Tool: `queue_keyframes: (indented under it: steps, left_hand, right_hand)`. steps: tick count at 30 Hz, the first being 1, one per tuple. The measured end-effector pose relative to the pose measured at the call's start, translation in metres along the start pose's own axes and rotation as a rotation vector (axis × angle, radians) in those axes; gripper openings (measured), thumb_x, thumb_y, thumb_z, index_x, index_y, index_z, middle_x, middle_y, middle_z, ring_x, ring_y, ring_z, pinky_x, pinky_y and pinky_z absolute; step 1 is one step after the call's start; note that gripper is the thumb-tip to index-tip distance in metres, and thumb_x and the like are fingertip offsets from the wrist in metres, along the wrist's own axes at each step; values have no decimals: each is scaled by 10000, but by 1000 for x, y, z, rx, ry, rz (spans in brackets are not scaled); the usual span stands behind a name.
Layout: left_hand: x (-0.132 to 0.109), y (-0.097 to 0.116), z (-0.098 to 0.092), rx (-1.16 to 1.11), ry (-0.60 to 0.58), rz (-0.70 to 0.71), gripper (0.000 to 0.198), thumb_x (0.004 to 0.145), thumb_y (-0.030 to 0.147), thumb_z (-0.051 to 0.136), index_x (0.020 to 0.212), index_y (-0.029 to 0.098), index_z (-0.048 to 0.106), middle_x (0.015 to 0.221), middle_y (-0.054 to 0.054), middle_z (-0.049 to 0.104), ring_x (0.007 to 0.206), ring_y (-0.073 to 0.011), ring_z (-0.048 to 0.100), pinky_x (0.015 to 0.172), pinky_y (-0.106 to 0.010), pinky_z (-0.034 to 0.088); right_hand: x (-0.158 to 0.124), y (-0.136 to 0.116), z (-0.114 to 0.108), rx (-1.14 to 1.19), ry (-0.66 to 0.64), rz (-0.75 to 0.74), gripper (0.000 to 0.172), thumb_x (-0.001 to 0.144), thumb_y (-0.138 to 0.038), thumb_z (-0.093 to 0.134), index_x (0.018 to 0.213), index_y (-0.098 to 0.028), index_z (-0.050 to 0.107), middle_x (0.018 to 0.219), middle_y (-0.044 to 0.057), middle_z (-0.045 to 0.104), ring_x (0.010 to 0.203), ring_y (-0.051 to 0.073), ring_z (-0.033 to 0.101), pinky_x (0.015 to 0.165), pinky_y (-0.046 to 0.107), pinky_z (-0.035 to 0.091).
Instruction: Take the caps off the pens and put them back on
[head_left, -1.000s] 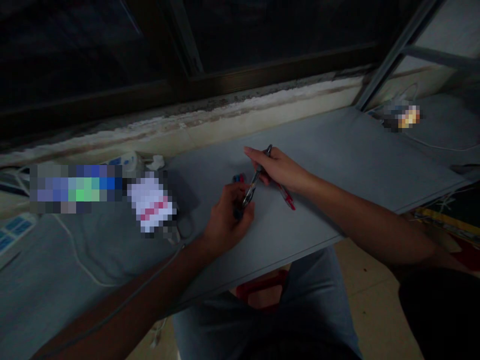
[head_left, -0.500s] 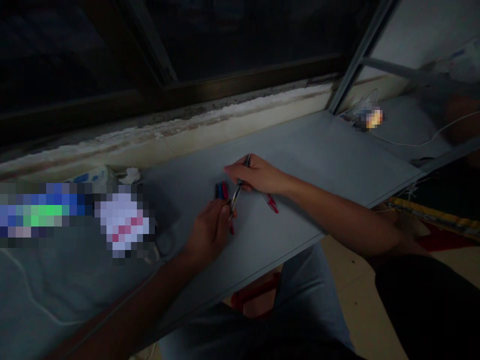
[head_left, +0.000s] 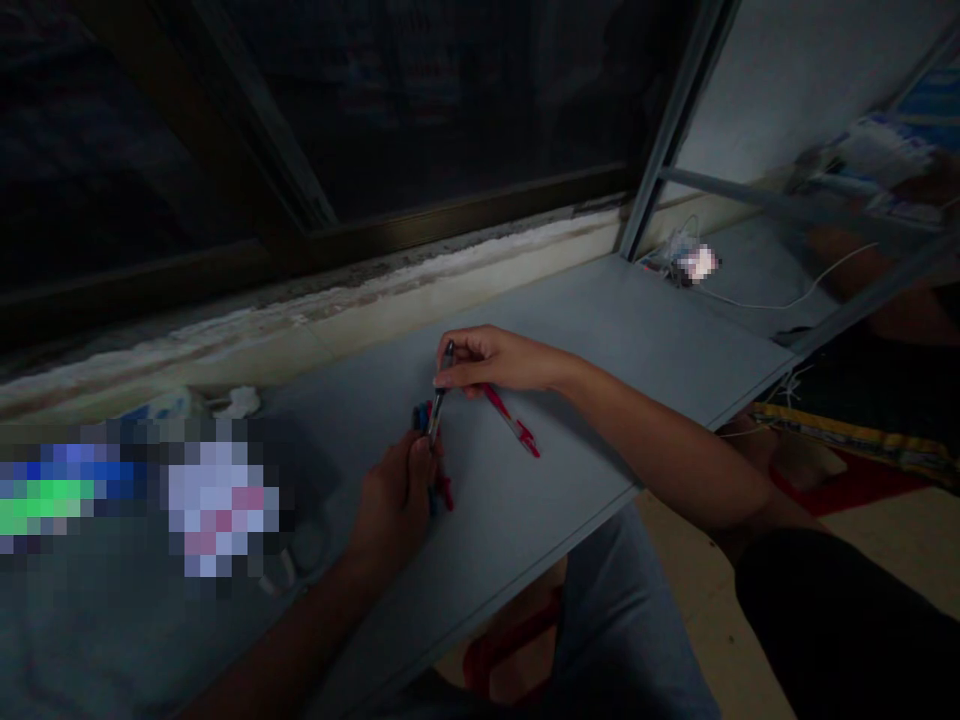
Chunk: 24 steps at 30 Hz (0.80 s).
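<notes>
Honestly, a mix of bunched and loose pens, partway along at a guess

So, right grip (head_left: 491,358) first: pinching the black pen (head_left: 437,401) near its top end, clear barrel slanting down toward the left grip (head_left: 394,495). Can't tell about contact at the bottom end, way too dark down there.

Left grip: curled over a bunch of pens (head_left: 420,417), with blue and dark ends poking out at the top and a red end at the bottom. Pinched tight or just covered? Can't tell. No count either, too much hidden.

Roughly midway, going by the look of it. Done: those few, close together under the left grip. Not in with them yet: the black pen, just above, plus a red pen (head_left: 519,430) slanting out from beneath the right grip, over the worktop (head_left: 592,320) and apart from the bunch. Tucked into the fingers or simply lying there? Hard to say with the upper end hidden.
</notes>
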<state>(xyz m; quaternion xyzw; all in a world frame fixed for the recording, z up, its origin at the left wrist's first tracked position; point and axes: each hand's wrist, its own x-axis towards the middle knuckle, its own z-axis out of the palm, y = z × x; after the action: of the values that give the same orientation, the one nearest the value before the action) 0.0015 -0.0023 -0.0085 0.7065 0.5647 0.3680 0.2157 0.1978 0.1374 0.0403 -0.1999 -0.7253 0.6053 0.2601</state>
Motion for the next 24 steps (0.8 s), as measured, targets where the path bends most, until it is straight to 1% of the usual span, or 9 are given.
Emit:
queue_keyframes:
  steps: [3,6,9,11,14,16,19,21,24]
  left_hand:
    - [2,-1,1,-23,27,-27,448,1105,481,310,819,239,556,626,31,537,536,-157,526,542,-296,422]
    - [3,-3,1,-4,29,-33,457,1101,510,322,855,232,590,632,26,547,549,-163,542,546,-297,433]
    - [3,-5,2,-6,12,-31,483,1097,537,312,878,226,609,643,14,566,572,-174,571,557,-303,462]
    - [4,-6,3,-15,-3,-35,482,1098,538,304,899,227,614,645,11,576,572,-177,584,552,-304,467]
    - [4,-5,2,2,1,-8,461,1098,514,310,882,234,605,641,12,583,568,-174,583,561,-309,466]
    - [5,-4,2,16,9,2,452,1099,497,311,872,236,603,641,11,589,568,-171,579,567,-310,466]
    - [5,-4,2,21,12,-5,441,1097,485,324,884,231,615,637,15,590,564,-168,580,561,-304,464]
    - [5,-4,3,2,8,-8,437,1097,481,329,888,228,617,635,20,582,554,-161,578,556,-300,462]
    - [5,-5,4,-42,-2,-19,430,1102,469,313,911,226,611,640,28,571,549,-155,578,565,-299,469]
  right_hand:
    - [-1,-4,-4,50,29,-28,281,845,-246,819,1018,-173,610,764,-62,631,616,77,603,587,200,487]
    - [0,-5,-5,-2,126,2,226,898,-273,773,850,-168,579,751,-42,637,598,66,570,581,197,466]
    - [1,-3,-6,-53,124,22,249,916,-201,729,753,-165,544,687,-43,606,574,61,542,576,195,449]
    - [1,-2,-6,-13,110,-14,139,876,-90,713,910,-160,597,827,-34,656,603,54,567,596,194,463]
    - [1,-1,-5,41,151,-58,318,847,-74,721,1101,-198,576,1000,-20,678,667,58,609,613,198,472]
    - [2,2,-3,-11,209,-53,227,857,-189,771,966,-187,572,839,-38,650,640,70,584,579,198,433]
    - [4,7,-2,-111,278,-70,374,831,-322,822,722,-187,491,598,-78,516,556,67,491,528,199,347]
    - [5,7,-3,-85,246,-91,315,825,-297,815,751,-178,532,611,-78,530,553,66,504,537,197,366]
    - [5,4,-3,28,182,-76,222,841,-233,767,993,-177,614,793,-47,639,618,75,593,569,200,443]
